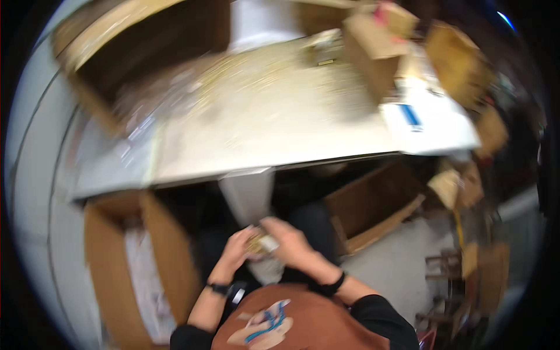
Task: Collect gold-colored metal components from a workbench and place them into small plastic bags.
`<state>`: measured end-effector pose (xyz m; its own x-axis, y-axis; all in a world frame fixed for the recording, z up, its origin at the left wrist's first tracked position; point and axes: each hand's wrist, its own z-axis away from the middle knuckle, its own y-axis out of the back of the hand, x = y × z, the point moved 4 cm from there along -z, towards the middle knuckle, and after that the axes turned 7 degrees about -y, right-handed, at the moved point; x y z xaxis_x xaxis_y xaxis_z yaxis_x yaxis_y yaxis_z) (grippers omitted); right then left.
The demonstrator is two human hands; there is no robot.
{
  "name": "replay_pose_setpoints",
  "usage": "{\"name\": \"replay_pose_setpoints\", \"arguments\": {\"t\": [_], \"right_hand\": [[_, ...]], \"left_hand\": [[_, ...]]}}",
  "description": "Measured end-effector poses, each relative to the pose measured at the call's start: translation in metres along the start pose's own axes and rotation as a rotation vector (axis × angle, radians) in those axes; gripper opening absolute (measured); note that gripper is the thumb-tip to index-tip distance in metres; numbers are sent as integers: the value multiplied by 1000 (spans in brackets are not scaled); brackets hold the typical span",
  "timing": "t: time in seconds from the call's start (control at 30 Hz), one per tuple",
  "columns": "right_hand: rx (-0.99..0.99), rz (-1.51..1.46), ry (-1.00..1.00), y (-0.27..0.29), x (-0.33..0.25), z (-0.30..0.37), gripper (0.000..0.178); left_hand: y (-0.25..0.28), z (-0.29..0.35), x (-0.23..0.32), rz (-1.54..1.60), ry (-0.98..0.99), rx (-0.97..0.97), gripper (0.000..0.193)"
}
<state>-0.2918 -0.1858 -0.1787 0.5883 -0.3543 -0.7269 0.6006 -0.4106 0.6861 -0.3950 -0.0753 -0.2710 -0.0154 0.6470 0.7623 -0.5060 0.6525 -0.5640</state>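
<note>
Low in front of my body, below the table's front edge, both hands meet around a small clear packet with yellowish pieces in it. My left hand is closed on its left side. My right hand closes in from the right, fingers bent over a small white piece against the packet. Blur hides whether that white piece is part of the packet. A dark band circles each wrist.
The pale table carries scattered thin yellowish pieces, clear plastic bags, an open carton and white sheets with a blue item. Tall open cartons stand at my left and right. A wooden stool is farther right.
</note>
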Motion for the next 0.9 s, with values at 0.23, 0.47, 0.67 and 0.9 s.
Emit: {"name": "replay_pose_setpoints", "arguments": {"t": [0.23, 0.47, 0.67, 0.9], "right_hand": [[118, 99, 229, -19, -26, -1, 38], [40, 184, 346, -26, -26, 14, 47], [-24, -23, 386, 7, -42, 6, 60], [-25, -791, 12, 22, -32, -19, 50]], "left_hand": [[-16, 13, 27, -81, -10, -69, 42], [-15, 10, 20, 145, -114, 227, 38], [-41, 5, 23, 193, -89, 273, 47], [-26, 27, 45, 133, -48, 120, 41]]}}
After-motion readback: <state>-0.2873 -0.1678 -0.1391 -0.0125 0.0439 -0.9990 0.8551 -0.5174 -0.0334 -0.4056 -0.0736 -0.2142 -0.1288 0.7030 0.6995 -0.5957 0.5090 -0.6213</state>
